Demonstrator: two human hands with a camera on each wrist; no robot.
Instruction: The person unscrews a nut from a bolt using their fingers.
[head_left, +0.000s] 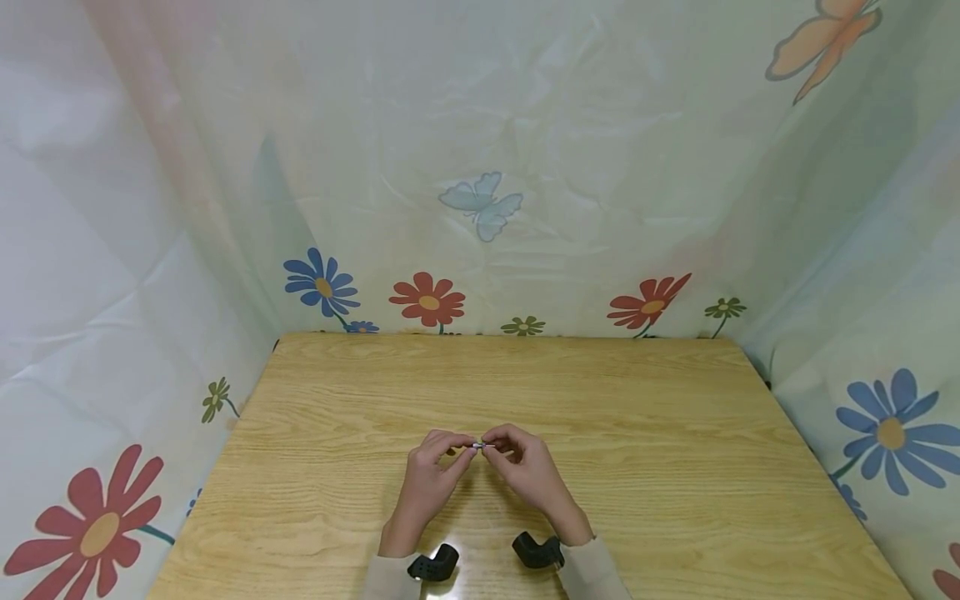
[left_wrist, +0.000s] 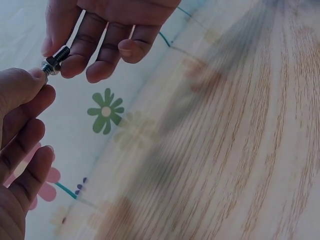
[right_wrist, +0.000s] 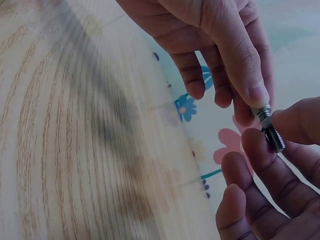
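Observation:
A small metal bolt (right_wrist: pixel 274 139) with dark threads is held between the two hands above the wooden table. My left hand (head_left: pixel 431 479) pinches its silver end between thumb and forefinger; bright ring-like parts, perhaps washers, show by the thumb. My right hand (head_left: pixel 531 472) has its thumb and forefinger on either side of a nut (left_wrist: pixel 52 64) partway along the shaft. The bare threaded end points toward the right palm. In the left wrist view the other right fingers hang loosely bent. Fingertips hide part of the bolt.
The wooden table (head_left: pixel 600 392) spreads around both hands. A pale curtain (head_left: pixel 570 208) printed with flowers and butterflies rises behind and at both sides. Black wrist-worn devices (head_left: pixel 435 564) sit at both cuffs.

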